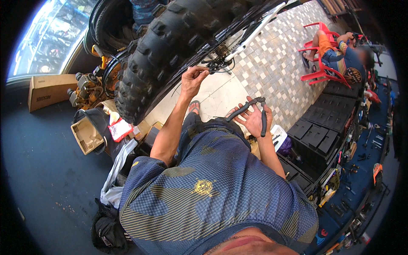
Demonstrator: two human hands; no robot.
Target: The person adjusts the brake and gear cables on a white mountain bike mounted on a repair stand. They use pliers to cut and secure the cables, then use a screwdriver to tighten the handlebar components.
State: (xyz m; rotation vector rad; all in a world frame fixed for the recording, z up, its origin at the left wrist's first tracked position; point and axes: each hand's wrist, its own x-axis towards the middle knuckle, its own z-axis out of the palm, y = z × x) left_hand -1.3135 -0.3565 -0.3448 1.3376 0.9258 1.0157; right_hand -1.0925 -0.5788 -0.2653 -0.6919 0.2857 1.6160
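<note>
My left hand [193, 80] is closed in a pinch beside the rear derailleur [216, 65] of a bicycle. Between its fingertips appears to be a thin cable, mostly hidden by the fingers. Above the derailleur shows the cassette [221, 52], next to a big knobby black tyre [170, 46]. Palm up, my right hand [254, 120] holds black-handled pliers [243, 109], a cutter type by their look. Their handles are spread apart, one lying across the fingers and the other along the palm by the thumb.
Black storage bins [327, 114] and a blue tool board [361, 170] line the right side. Someone sits on a red plastic chair [325, 76] at the far right. A cardboard box [49, 89] and a cardboard tray [88, 135] are at left. Tiled floor [272, 59] lies beyond my hands.
</note>
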